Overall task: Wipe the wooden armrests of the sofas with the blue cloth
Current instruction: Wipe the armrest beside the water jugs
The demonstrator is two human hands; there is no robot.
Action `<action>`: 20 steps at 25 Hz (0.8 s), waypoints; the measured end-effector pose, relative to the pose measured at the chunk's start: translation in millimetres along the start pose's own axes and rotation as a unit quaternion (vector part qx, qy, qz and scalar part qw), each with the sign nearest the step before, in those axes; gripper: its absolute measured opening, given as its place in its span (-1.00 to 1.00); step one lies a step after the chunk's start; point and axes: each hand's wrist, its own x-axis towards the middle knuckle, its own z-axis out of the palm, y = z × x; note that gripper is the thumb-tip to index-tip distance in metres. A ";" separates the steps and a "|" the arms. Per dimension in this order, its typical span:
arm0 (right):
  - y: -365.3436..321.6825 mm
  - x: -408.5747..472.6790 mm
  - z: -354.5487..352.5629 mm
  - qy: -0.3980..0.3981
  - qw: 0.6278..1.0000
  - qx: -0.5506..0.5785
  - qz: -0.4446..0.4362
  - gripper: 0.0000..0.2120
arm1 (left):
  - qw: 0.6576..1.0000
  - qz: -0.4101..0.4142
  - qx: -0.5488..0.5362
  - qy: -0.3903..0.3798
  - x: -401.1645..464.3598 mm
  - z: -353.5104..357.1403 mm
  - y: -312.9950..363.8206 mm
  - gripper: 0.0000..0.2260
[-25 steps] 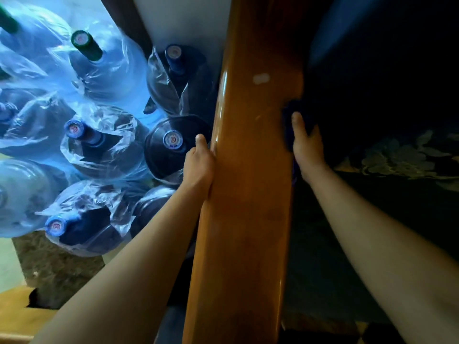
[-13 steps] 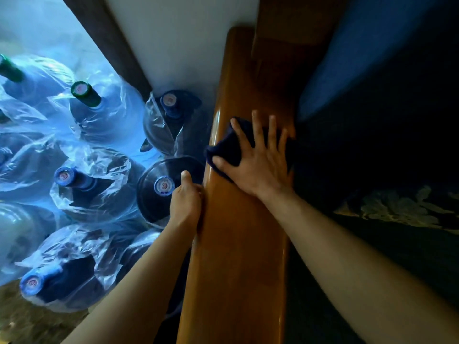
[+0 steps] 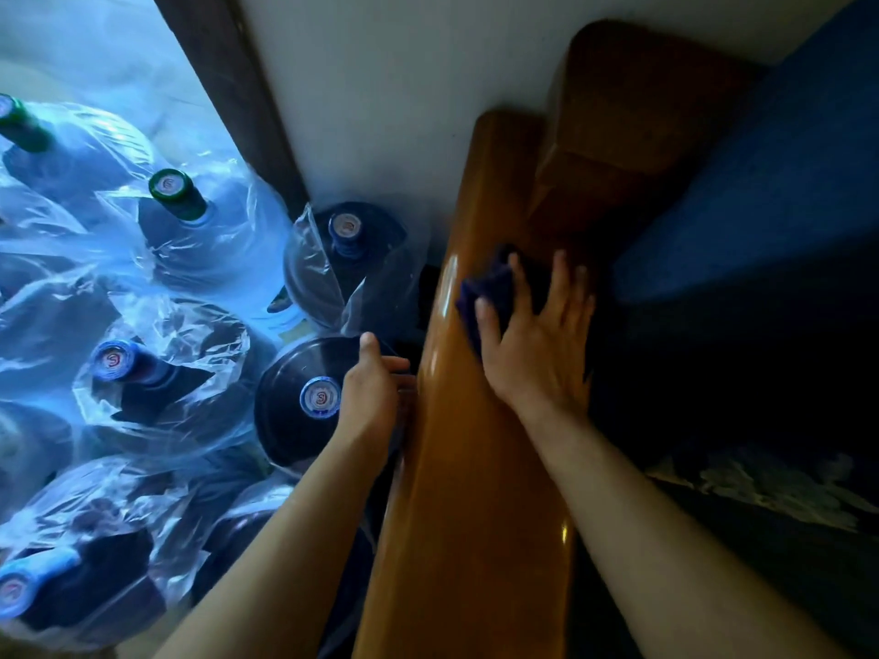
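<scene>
A long glossy wooden armrest [image 3: 471, 468] runs up the middle of the view to the white wall. My right hand [image 3: 537, 344] lies flat on its top, fingers spread, pressing the dark blue cloth [image 3: 490, 287] against the wood; most of the cloth is hidden under my palm and fingers. My left hand [image 3: 376, 387] sits beside the armrest's left edge, fingers apart, holding nothing; whether its fingertips touch the wood I cannot tell.
Several large water bottles [image 3: 314, 397] in clear plastic bags stand packed on the floor left of the armrest. The sofa's blue cushion [image 3: 761, 206] and dark seat lie to the right. The wooden back post [image 3: 632, 111] rises at the armrest's far end.
My right hand moved the cloth from the armrest's right side onto its top, then farther along toward the wall. My left hand has loosened its hold on the left edge.
</scene>
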 end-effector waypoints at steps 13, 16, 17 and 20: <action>-47.5 45.3 -2.0 -0.019 0.967 -0.009 -0.255 -0.42 | 0.999 0.006 -0.041 -0.008 26.0 14.5 8.8 -0.29; -52.6 117.7 -8.6 -0.050 0.943 -0.074 -0.320 -0.47 | 1.000 0.024 -0.014 -0.004 26.9 22.6 16.1 -0.31; -62.5 141.4 -8.4 -0.040 0.959 -0.095 -0.263 -0.47 | 0.999 0.033 0.004 -0.002 23.7 22.4 15.2 -0.33; -93.4 200.9 -9.6 -0.033 0.988 -0.107 -0.104 -0.43 | 0.997 0.060 0.026 -0.028 14.2 16.2 8.9 -0.36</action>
